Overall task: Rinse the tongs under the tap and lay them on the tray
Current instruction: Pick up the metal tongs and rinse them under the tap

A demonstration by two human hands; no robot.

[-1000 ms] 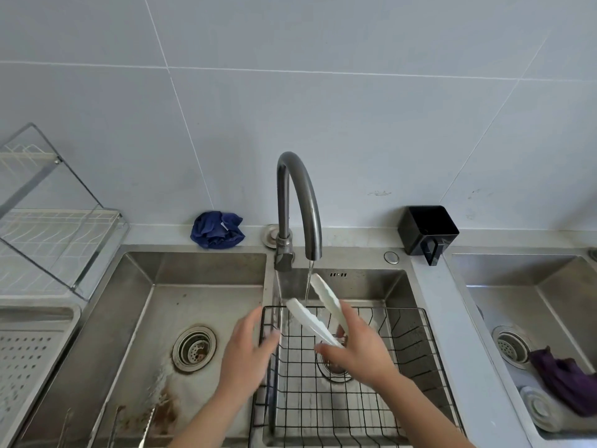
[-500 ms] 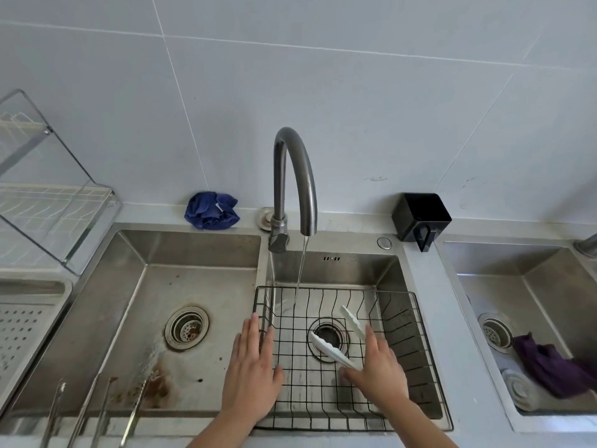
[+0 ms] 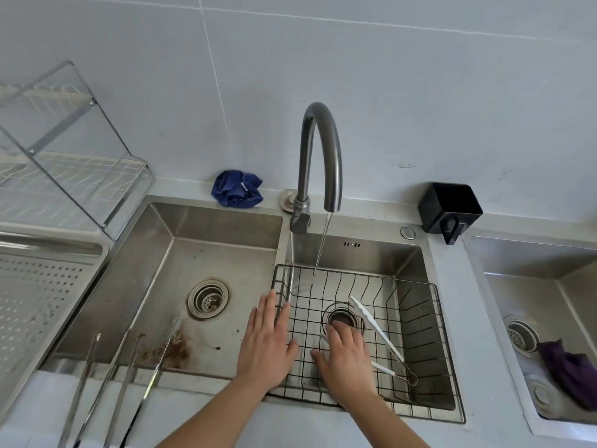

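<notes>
— Since a second ago we have brought the tongs (image 3: 378, 331) down from the tap (image 3: 319, 150) into the wire basket (image 3: 416, 315).
— Our right grip (image 3: 342, 357)?
— Fingers spread flat: one tong arm passes under it, the other lies just to its right.
— And the left grip (image 3: 268, 337)?
— Flat too, holding nothing, beside the right one on the basket's rim. The tray (image 3: 48, 286) is well to its left.
</notes>
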